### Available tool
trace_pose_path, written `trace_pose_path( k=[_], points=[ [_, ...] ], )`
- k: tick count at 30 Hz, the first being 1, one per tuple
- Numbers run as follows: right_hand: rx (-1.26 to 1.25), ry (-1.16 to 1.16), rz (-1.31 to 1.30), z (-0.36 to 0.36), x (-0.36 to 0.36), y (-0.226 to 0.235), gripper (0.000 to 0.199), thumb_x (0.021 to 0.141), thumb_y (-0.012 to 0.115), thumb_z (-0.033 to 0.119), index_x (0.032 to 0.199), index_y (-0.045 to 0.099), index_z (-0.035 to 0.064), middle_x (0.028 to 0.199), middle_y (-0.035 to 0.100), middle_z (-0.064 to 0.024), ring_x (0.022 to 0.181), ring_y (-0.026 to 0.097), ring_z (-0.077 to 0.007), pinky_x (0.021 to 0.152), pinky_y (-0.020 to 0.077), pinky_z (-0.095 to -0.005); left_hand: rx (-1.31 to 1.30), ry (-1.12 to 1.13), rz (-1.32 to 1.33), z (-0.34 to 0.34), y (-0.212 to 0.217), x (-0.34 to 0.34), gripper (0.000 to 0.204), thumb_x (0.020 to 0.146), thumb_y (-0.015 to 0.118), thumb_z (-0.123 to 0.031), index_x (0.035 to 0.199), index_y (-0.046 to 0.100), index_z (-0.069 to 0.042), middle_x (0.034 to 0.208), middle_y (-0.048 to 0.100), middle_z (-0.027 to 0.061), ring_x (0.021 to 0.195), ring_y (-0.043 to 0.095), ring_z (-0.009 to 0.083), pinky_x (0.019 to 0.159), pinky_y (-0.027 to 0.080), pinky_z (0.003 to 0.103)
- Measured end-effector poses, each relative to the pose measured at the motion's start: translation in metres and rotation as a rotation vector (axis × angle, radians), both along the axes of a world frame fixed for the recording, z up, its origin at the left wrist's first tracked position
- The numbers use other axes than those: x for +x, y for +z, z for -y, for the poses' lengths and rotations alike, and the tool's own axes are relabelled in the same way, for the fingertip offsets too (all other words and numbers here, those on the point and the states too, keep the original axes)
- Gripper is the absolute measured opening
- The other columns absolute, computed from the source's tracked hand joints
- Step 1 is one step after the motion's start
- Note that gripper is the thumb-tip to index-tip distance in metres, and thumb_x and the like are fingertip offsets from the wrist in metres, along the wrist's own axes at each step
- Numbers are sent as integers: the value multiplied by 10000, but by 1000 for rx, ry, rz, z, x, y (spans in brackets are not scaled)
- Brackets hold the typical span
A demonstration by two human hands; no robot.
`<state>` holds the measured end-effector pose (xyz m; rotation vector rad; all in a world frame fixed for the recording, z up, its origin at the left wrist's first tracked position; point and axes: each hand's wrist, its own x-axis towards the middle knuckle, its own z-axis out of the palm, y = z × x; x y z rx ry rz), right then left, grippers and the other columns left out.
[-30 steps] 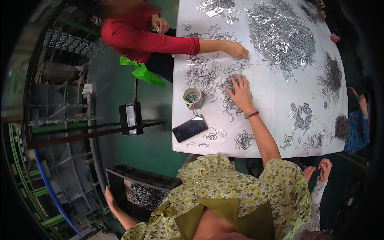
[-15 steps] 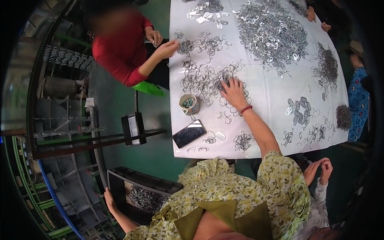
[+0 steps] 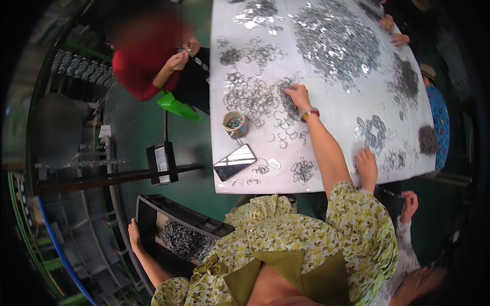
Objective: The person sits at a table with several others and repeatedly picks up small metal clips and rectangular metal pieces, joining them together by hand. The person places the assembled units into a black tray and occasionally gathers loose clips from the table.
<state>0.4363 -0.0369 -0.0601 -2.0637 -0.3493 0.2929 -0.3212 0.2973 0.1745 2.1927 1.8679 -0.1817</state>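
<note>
Metal clips [image 3: 255, 97]: thin bent wire pieces spread in a loose patch on the white table sheet [image 3: 337, 117], thinned out toward the near edge (single ones lie apart, easy to pick).
Right hand [image 3: 297, 95]: arm stretched forward, fingers spread and laid flat on the edge of that patch, pinching nothing that I can make out.
Left hand [image 3: 134, 235]: down at the side, curled over the rim of a black crate [image 3: 153, 214] that holds more clips, seemingly steadying it.
Small cup [image 3: 235, 124]: just beside the patch, with coloured bits inside.
Phone [image 3: 235, 162]: flat near the table edge, clear of the piles.
Large heap [image 3: 334, 43]: farther back, dense and shiny.
Co-workers: a red sleeve [image 3: 140, 76] at left, other hands at right.
</note>
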Motion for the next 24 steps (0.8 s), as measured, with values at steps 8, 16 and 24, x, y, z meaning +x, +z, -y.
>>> trace_pose_path(
  k=[8,16,24],
  points=[
    [1135,-388,-1069,28,-26,-48,199,881,680,190,969,674,12,877,695,-89,645,653,-184,488,542,-308,23,6,55,-23,-11,83,624,1003,341,-471,1196,566,78,1270,554,280,1219,499,411,997,389,445],
    [1310,-499,-1036,33,-29,-15,183,955,614,236,965,621,53,856,653,-72,602,615,-174,465,515,-281,82,-109,38,-15,-58,140,607,1004,330,-461,1225,564,53,1313,534,257,1251,478,403,1024,377,441],
    [1317,-448,-1022,26,-33,26,222,957,612,268,943,633,47,805,649,-79,600,628,-200,456,526,-317,56,-259,24,-47,-72,189,592,1006,319,-451,1254,561,28,1355,515,233,1284,457,394,1051,366,437]
  ],
)
